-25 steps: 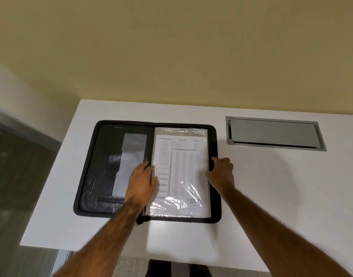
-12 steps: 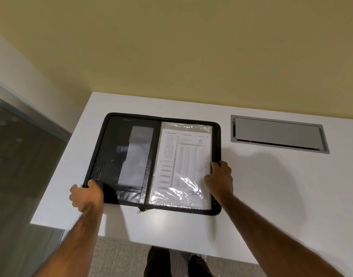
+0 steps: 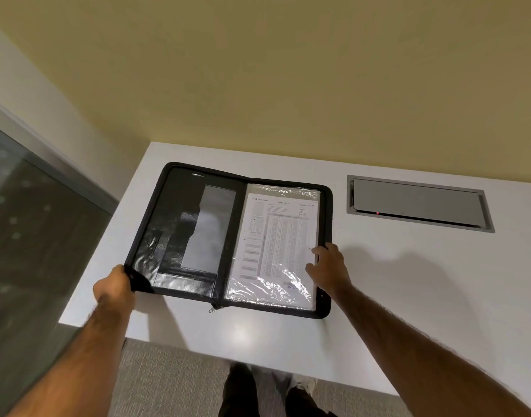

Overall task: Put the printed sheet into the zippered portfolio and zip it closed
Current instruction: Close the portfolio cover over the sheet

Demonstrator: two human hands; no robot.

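Observation:
A black zippered portfolio [image 3: 167, 224] lies open on the white table [image 3: 408, 281]. The printed sheet [image 3: 280, 236] sits in a clear plastic sleeve on the right half. My left hand [image 3: 115, 288] grips the lower left corner of the left cover, which is raised slightly off the table. My right hand [image 3: 327, 267] rests with fingers spread on the right edge of the sheet and cover, pressing down. The zipper pull [image 3: 213, 308] hangs at the bottom of the spine.
A grey recessed cable hatch [image 3: 417, 203] sits in the table to the right of the portfolio. A yellow wall runs behind the table. A glass panel [image 3: 32, 236] stands at the left. Grey carpet and my shoes [image 3: 273, 392] show below the near edge.
My left hand left the centre of the sheet, went to the lower left corner of the cover and took hold of it; the left cover has lifted a little. My right hand stays put.

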